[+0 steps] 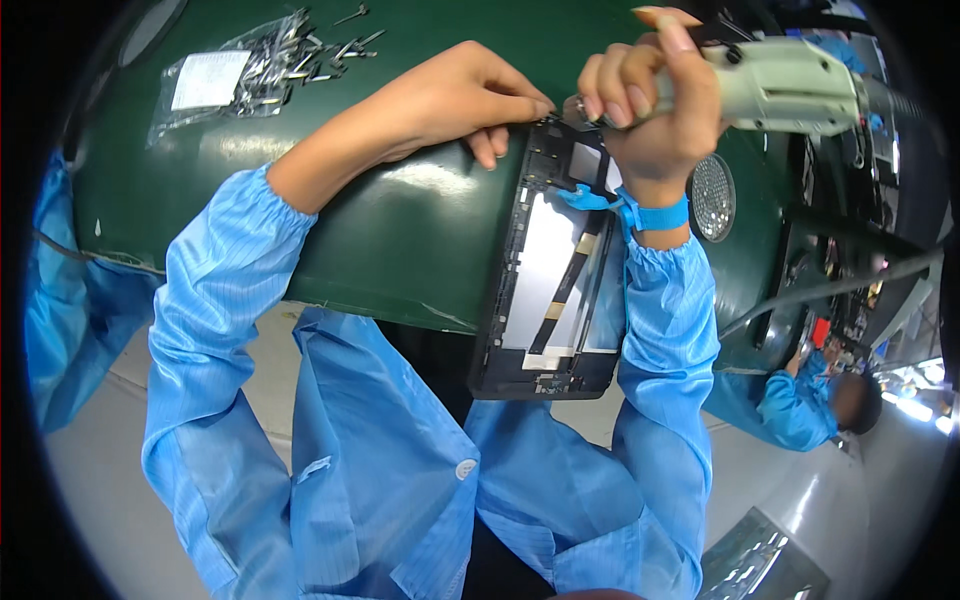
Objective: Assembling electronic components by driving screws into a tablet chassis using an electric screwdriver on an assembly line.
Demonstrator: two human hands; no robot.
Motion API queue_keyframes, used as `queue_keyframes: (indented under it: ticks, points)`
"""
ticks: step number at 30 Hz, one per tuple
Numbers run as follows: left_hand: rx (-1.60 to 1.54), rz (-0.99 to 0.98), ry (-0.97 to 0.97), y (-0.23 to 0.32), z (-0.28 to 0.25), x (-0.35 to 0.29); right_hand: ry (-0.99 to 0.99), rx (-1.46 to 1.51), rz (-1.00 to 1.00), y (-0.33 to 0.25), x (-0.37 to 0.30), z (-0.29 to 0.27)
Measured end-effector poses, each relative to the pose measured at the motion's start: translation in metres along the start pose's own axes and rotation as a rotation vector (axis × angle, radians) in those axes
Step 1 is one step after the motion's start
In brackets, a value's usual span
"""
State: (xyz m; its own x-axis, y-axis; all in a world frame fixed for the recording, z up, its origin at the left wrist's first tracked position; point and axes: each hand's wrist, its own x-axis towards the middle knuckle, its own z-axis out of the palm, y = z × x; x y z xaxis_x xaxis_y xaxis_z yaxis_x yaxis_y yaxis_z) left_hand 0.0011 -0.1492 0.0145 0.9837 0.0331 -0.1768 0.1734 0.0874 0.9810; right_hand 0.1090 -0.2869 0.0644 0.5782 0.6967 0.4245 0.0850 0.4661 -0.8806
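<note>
A dark tablet housing point(527, 275), its inside exposed with a silvery panel and a black ribbon cable, lies over the near edge of the green table. At its far end, the thumb and forefinger of my left hand point(450, 95) are pinched together; what they hold, if anything, is too small to make out. My right hand point(665, 115) is wrapped round a pale green electric screwdriver point(790, 88), its nose end pointing left toward my left fingertips. The driver's tip is mostly hidden by my fingers. A blue wrist strap point(660, 215) circles my right wrist.
On the green table point(400, 240), a clear bag point(245, 80) of small metal parts lies far left, with loose parts point(345, 55) beside it. A round dish point(713, 198) stands right of my wrist. A grey cable point(830, 290) crosses the right side. Another person point(800, 405) sits farther right.
</note>
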Motion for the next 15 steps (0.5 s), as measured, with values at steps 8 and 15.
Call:
queue_keyframes:
  ticks: [8, 15]
  points:
    - [-0.071, 0.063, -0.042, -0.007, -0.008, -0.002, 0.021, -0.067, 0.02, 0.011, -0.002, 0.003]
    - [-0.198, -0.118, -0.14, 0.008, -0.011, -0.001, 0.031, -0.099, 0.015, 0.011, -0.001, 0.002]
